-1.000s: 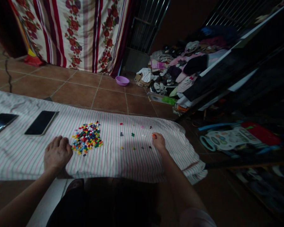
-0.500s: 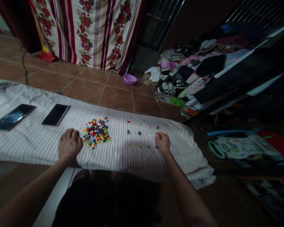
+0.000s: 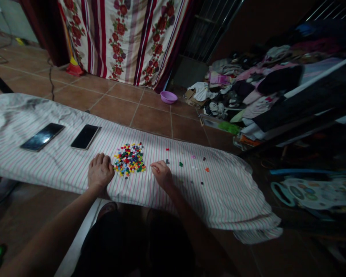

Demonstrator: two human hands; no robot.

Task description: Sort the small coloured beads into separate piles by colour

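My left hand (image 3: pixel 100 171) rests palm down on the striped cloth (image 3: pixel 60 169), its fingers lying on it. It is at the left edge of a heap of tiny multicoloured plastic pieces (image 3: pixel 129 158). To the right of that heap, my right hand (image 3: pixel 162 174) is above the cloth, fingers curled together and pointing left. Whether anything is between its fingertips cannot be seen. Beyond it lie spaced-out single pieces: a red piece (image 3: pixel 167 149), a dark green piece (image 3: pixel 181 164), a pink piece (image 3: pixel 193 156), an orange piece (image 3: pixel 207 169) and several others. The right hand partly covers this group.
Two dark-screened phones, a larger phone (image 3: pixel 42 137) and a smaller phone (image 3: pixel 85 136), lie on the cloth at left. Past the far edge, a purple basin (image 3: pixel 168 97) stands on the tiled floor. Piled clothes (image 3: pixel 236 84) fill the back right.
My right hand has moved left from the far column of single pieces to beside the heap. An orange piece now shows where it was. The left hand stays beside the heap; the view has shifted.
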